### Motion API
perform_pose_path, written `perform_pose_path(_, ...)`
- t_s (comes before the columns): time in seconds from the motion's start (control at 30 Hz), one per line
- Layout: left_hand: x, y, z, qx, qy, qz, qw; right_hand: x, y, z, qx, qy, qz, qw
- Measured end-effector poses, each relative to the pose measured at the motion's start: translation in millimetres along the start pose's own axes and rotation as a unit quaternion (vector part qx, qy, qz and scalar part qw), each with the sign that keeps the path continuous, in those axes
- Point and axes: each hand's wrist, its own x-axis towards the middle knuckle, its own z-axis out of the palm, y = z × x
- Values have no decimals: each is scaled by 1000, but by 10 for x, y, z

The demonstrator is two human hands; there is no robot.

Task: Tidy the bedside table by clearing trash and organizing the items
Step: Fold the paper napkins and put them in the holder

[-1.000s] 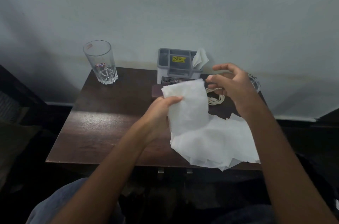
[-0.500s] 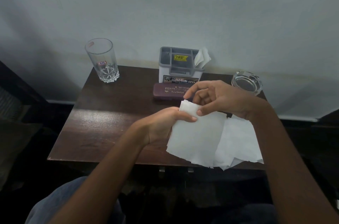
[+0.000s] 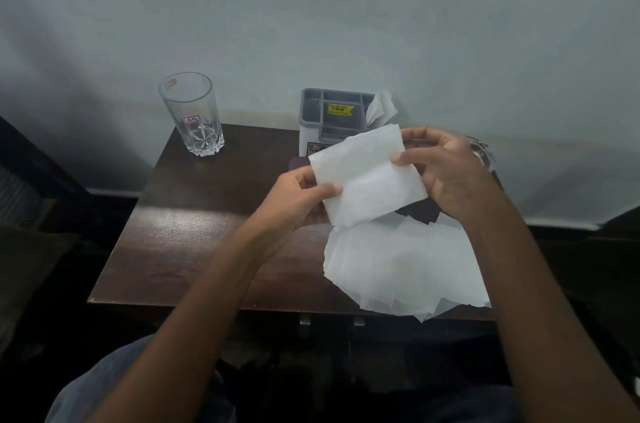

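Figure: a white tissue sheet (image 3: 367, 176) is being held up just in front of the grey organizer (image 3: 332, 111), covering that box's lower front and most of its label. The left hand (image 3: 294, 201) is pinching the sheet's lower left edge, and the right hand (image 3: 446, 173) is gripping its right edge, with its fingers curling around the paper. A dark case (image 3: 299, 163) in front of the organizer is showing only as a sliver. A glass dish (image 3: 483, 152) right of the organizer is blurred and mostly hidden behind the right hand. A pile of loose tissues (image 3: 405, 266) is lying further in front of the organizer, overhanging the worktop (image 3: 207, 232) edge. A tumbler (image 3: 192, 114) is standing well left of the organizer, and a folded tissue (image 3: 381, 107) is sticking up from its right compartment.
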Motion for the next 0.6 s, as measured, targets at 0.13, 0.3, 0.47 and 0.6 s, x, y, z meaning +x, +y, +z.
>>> perform_pose_path(0.13, 15, -16, -5, -7, 29, 24, 999, 4, 20, -5, 17, -26, 33, 999)
perform_pose_path(0.3, 10, 2, -18, -10, 28, 30, 999, -3, 17, -12, 0, -38, 49, 998)
perform_pose_path(0.47, -16, 81, -11, -70, 7, 11, 997, -18, 13, 36, 7, -20, -21, 1000)
perform_pose_path(0.6, -25, 129, -2, -108, 4, -9, 994, -12, 3, 58, 31, -24, -53, 998)
